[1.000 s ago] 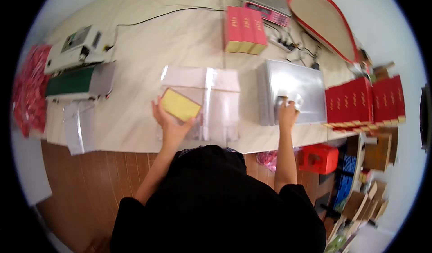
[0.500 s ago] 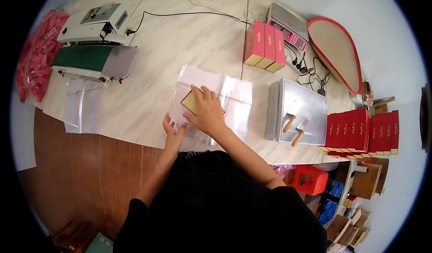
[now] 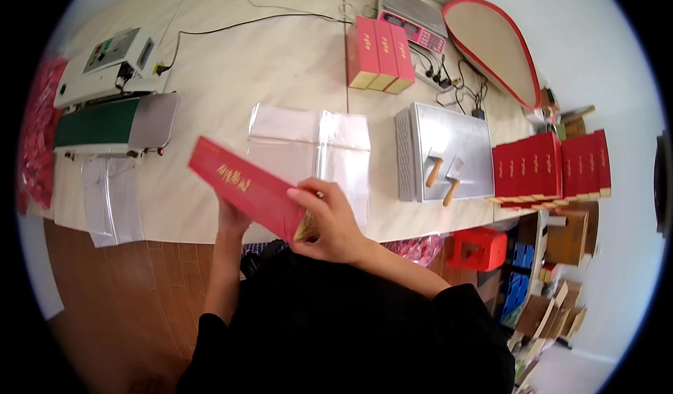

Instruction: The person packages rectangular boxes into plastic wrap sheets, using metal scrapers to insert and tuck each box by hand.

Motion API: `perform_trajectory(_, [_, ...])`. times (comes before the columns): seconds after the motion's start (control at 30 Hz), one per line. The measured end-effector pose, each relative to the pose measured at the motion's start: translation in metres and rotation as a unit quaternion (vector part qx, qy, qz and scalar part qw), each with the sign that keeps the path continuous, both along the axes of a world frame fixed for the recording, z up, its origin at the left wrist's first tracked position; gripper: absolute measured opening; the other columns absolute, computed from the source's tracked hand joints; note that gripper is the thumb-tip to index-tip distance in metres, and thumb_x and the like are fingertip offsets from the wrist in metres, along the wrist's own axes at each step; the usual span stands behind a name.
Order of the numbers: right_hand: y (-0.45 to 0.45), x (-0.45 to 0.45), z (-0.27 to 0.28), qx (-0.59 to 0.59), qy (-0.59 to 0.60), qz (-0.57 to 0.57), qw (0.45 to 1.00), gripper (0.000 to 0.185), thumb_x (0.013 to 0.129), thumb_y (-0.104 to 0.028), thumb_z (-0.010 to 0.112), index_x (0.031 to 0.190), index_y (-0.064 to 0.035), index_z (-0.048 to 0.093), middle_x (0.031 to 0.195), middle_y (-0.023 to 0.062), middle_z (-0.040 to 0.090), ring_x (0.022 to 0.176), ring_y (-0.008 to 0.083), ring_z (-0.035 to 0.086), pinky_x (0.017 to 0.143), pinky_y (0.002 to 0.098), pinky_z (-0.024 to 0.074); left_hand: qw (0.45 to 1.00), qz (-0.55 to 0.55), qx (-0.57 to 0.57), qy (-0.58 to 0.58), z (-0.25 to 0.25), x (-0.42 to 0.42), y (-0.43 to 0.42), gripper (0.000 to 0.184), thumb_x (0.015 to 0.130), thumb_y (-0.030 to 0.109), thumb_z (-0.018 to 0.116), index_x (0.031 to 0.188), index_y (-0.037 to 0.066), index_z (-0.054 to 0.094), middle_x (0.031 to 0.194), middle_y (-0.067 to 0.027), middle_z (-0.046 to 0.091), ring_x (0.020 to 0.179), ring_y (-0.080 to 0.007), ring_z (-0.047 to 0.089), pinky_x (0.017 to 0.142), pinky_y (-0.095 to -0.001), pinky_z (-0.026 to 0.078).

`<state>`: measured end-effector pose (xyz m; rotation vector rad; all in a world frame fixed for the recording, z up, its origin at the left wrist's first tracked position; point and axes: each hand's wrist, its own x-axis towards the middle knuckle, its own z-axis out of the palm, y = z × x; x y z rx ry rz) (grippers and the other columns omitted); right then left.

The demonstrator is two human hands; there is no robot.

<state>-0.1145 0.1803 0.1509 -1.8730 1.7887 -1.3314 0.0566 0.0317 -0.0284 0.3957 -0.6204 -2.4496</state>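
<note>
Clamping the near end of the red box (image 3: 242, 185) by the table edge (image 3: 172, 238), the right hand (image 3: 332, 223) holds it slanting lengthwise forward-left, over the left hand (image 3: 233, 216), whose grip I cannot tell.

Machine with green bed (image 3: 98, 122), one: left end of table (image 3: 224, 78). Scale with pink keypad (image 3: 415, 10), one: far edge. Red-rimmed panel (image 3: 491, 47), one: far right corner. Wooden-handled blades (image 3: 451, 192), two: on silver case (image 3: 471, 131), near edge, right half.
</note>
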Motion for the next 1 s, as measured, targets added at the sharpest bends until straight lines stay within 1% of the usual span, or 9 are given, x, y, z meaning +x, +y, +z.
perform_trajectory(0.03, [0.005,0.002,-0.008,0.030,0.019,0.001,0.999,0.086,0.057,-0.011,0.083,0.135,-0.0083,0.047,0.123,0.0179,0.049,0.107,0.0358,0.051,0.091,0.0425,0.0444,0.997,0.031,-0.063,-0.029,-0.002,0.005,-0.010,0.071,0.096,0.059,0.044,0.142,0.005,0.039,0.140,-0.0116,0.050,0.128,-0.0283,0.049,0.105,-0.0475,0.043])
perform_trajectory(0.07, [0.009,0.003,-0.019,0.029,0.015,-0.010,0.999,0.086,0.057,-0.011,0.083,0.135,-0.0083,0.047,0.123,0.0179,0.049,0.107,0.0358,0.051,0.091,0.0425,0.0444,0.997,0.040,0.046,-0.053,-0.004,0.004,-0.020,0.067,0.097,0.056,0.045,0.142,0.007,0.041,0.138,-0.0107,0.052,0.127,-0.0271,0.050,0.104,-0.0467,0.044])
perform_trajectory(0.17, [0.015,0.004,-0.066,0.118,0.041,-0.084,0.989,0.087,0.059,-0.010,0.081,0.138,-0.0056,0.044,0.123,0.0189,0.048,0.109,0.0375,0.050,0.096,0.0439,0.0412,0.990,0.090,0.072,-0.078,0.011,-0.001,-0.030,0.067,0.095,0.059,0.047,0.140,0.010,0.043,0.132,-0.0038,0.055,0.120,-0.0200,0.055,0.101,-0.0411,0.046])
perform_trajectory(0.27, [0.007,-0.008,-0.106,0.145,0.053,-0.150,0.977,0.093,0.060,-0.010,0.080,0.142,-0.0018,0.036,0.125,0.0202,0.048,0.113,0.0382,0.049,0.097,0.0454,0.0405,0.996,0.080,-0.011,-0.038,0.011,-0.005,-0.030,0.068,0.094,0.062,0.043,0.145,0.017,0.038,0.144,0.0009,0.045,0.133,-0.0192,0.042,0.111,-0.0417,0.034])
perform_trajectory(0.47, [-0.019,-0.020,-0.155,0.100,-0.018,-0.167,0.981,0.091,0.061,-0.007,0.081,0.140,-0.0003,0.036,0.127,0.0215,0.048,0.116,0.0399,0.050,0.099,0.0437,0.0430,0.938,0.158,-0.174,-0.256,-0.003,-0.032,-0.013,0.063,0.102,0.054,0.034,0.147,0.011,0.031,0.150,-0.0045,0.036,0.137,-0.0184,0.035,0.115,-0.0370,0.025])
perform_trajectory(0.53, [-0.029,-0.021,-0.160,0.086,-0.117,-0.172,0.974,0.087,0.060,-0.002,0.080,0.135,0.0022,0.036,0.121,0.0231,0.051,0.112,0.0390,0.052,0.097,0.0440,0.0443,0.929,0.148,-0.223,-0.256,0.010,-0.038,-0.008,0.065,0.102,0.055,0.032,0.148,0.008,0.030,0.151,-0.0066,0.035,0.138,-0.0193,0.034,0.116,-0.0369,0.024])
perform_trajectory(0.77, [-0.034,-0.032,-0.134,0.059,-0.147,-0.159,0.975,0.077,0.068,-0.012,0.084,0.131,0.0006,0.043,0.121,0.0180,0.054,0.109,0.0349,0.057,0.093,0.0401,0.0480,0.877,0.122,-0.381,-0.266,0.076,-0.061,0.000,0.070,0.103,0.054,0.023,0.148,0.000,0.028,0.152,-0.0143,0.035,0.142,-0.0231,0.030,0.116,-0.0366,0.021])
perform_trajectory(0.93, [-0.035,-0.041,-0.090,0.050,-0.186,-0.157,0.969,0.068,0.076,-0.017,0.082,0.131,-0.0014,0.045,0.116,0.0151,0.059,0.107,0.0273,0.059,0.093,0.0376,0.0479,0.856,0.083,-0.394,-0.325,0.111,-0.078,-0.015,0.052,0.100,0.019,0.051,0.144,-0.003,0.036,0.148,-0.0171,0.041,0.136,-0.0246,0.040,0.114,-0.0345,0.029])
perform_trajectory(1.0, [-0.039,-0.043,-0.073,0.077,-0.217,-0.203,0.952,0.044,0.081,-0.012,0.075,0.118,-0.0023,0.055,0.102,0.0112,0.063,0.096,0.0235,0.061,0.084,0.0360,0.0498,0.835,0.065,-0.422,-0.347,0.112,-0.081,-0.022,0.050,0.097,0.015,0.054,0.143,-0.001,0.040,0.145,-0.0163,0.045,0.134,-0.0241,0.043,0.111,-0.0340,0.033])
